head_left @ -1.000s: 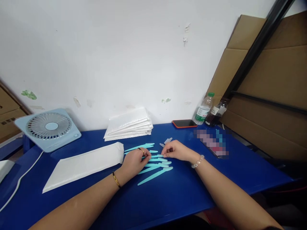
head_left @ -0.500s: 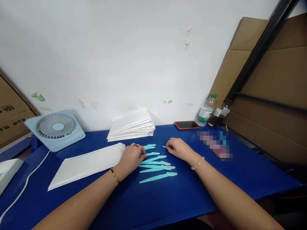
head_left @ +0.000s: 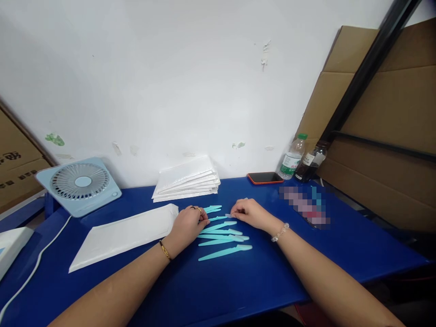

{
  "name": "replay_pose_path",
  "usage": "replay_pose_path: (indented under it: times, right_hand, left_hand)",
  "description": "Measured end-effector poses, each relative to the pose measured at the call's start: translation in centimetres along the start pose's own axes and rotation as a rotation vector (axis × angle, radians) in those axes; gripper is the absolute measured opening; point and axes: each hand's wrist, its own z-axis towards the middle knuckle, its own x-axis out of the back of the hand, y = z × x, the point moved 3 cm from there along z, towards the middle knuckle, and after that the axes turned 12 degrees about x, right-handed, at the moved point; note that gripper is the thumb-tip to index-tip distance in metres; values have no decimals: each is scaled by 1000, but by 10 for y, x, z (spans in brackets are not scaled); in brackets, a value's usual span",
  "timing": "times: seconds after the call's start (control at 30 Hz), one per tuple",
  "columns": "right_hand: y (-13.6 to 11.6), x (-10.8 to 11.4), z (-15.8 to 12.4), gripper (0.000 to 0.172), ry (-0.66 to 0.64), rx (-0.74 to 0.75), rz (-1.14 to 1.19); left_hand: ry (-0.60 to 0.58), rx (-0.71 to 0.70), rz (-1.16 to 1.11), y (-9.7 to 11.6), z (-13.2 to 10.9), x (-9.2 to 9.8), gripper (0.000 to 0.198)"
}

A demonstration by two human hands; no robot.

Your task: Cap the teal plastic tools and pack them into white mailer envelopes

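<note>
Turquoise eyebrow razor (head_left: 218, 218) sits at the middle of the blue table (head_left: 272, 277), its handle end in the closed fingers of my left hand (head_left: 189, 222) and its blade end pointing to the right. Just at that end, the thumb and fingertips of my right hand (head_left: 252, 212) are drawn into a narrow pinch on a small clear cover (head_left: 228, 215). Cover and blade end meet or nearly meet; at this size I cannot tell whether one is over the other.

As I judge it, the step in hand is fitting the cover to the blade. It goes best if I hold the handle steady, line the cover up straight with the blade and slide it on along the razor's length. A tilted push could catch the edge or bend the thin plastic, so my fingertips should stay on the sides of the cover, out of the blade's path.

Around this razor lie others of the same kind: a pair (head_left: 213, 209) just beyond it, and a loose fan of more razors (head_left: 225, 238) nearer me, some handles overlapping. I should keep my wrist clear of those so that they stay in place.

Left of my hand rests a white padded mailer (head_left: 126, 236); behind, by the wall, a stack of mailers (head_left: 185, 179). Farther right are a phone (head_left: 265, 177) and two bottles (head_left: 292, 159), well apart from my work.
</note>
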Motion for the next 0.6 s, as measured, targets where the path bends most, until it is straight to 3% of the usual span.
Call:
replay_pose_path:
  times: [0.3,0.5,0.6]
  right_hand:
    - [-20,-7,4,16,-68,91,18]
    - [20,33,-11,20,196,-67,-174]
    - [33,40,-17,15,155,-127,-237]
  left_hand:
    - [-16,-125,-10,12,-6,0,19]
    - [130,-35,43,-6,3,11,25]
    - [120,2,114,-18,9,9,21]
